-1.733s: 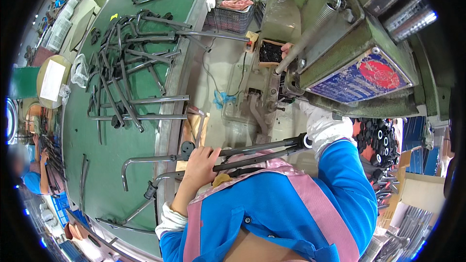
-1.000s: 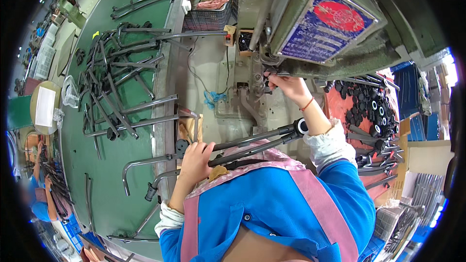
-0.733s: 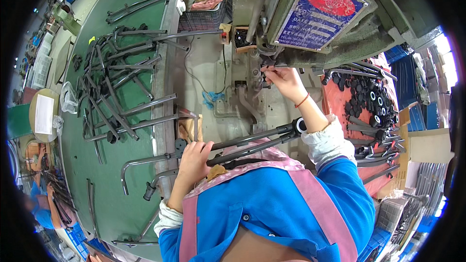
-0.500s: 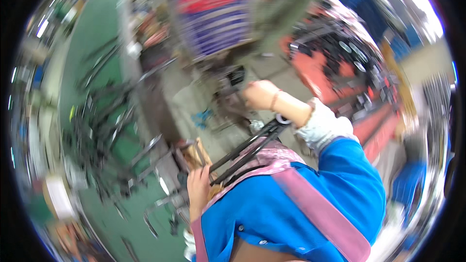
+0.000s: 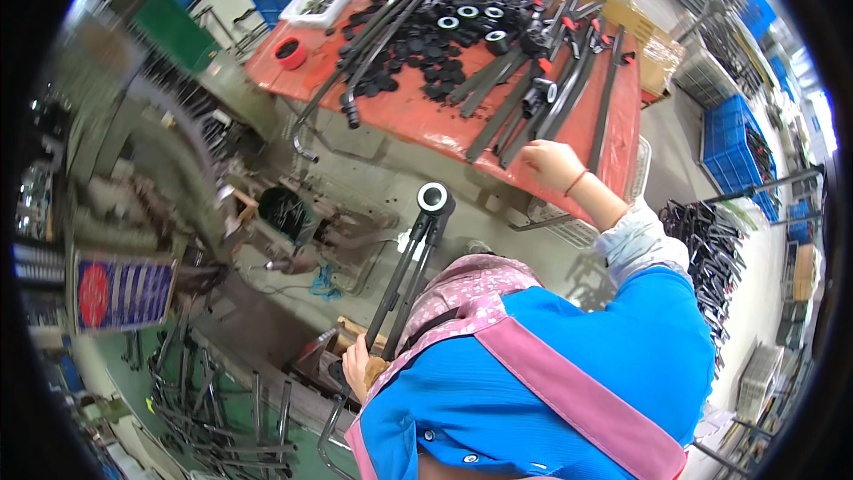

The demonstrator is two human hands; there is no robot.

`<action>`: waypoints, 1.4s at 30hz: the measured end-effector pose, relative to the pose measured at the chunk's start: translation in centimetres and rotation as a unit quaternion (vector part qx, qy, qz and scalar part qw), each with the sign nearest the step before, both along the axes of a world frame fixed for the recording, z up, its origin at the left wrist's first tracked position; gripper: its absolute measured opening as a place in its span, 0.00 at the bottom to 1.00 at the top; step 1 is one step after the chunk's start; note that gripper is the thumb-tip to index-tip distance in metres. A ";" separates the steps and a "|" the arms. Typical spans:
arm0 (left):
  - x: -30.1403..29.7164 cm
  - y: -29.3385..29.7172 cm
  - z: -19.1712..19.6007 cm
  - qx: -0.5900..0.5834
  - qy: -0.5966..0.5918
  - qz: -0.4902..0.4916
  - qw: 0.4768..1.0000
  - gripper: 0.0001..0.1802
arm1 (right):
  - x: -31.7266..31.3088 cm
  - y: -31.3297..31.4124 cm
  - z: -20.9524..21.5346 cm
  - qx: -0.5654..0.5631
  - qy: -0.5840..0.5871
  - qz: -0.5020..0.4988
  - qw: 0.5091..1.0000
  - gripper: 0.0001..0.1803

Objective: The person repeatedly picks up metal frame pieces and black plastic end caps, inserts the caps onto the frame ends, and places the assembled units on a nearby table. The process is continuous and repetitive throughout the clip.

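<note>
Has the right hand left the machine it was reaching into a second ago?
Yes. The right hand has swung away from the machine with the blue-and-red plate and now rests at the red table among black tubes.

A factory workshop for metal parts: a red bench (image 5: 426, 120) carries heaps of black round fittings (image 5: 426, 44) and black metal rods (image 5: 524, 98), blue crates (image 5: 733, 138) stand along the concrete floor (image 5: 675, 151), and bent steel tubes (image 5: 213, 404) lie piled beside a grimy machine (image 5: 169, 204).

rods (image 5: 533, 98) on table (image 5: 418, 120), right hand (image 5: 551, 164) at edge
</note>
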State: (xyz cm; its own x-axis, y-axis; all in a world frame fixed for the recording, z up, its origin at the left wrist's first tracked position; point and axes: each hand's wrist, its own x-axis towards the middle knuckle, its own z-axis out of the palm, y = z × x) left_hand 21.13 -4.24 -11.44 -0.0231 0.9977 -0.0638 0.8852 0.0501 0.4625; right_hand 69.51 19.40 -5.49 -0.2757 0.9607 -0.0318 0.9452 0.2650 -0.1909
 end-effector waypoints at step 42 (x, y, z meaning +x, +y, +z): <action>20.9 8.3 10.8 0.144 0.124 -0.065 0.980 0.19 | -18.7 2.0 4.7 -0.224 0.251 0.488 0.805 0.22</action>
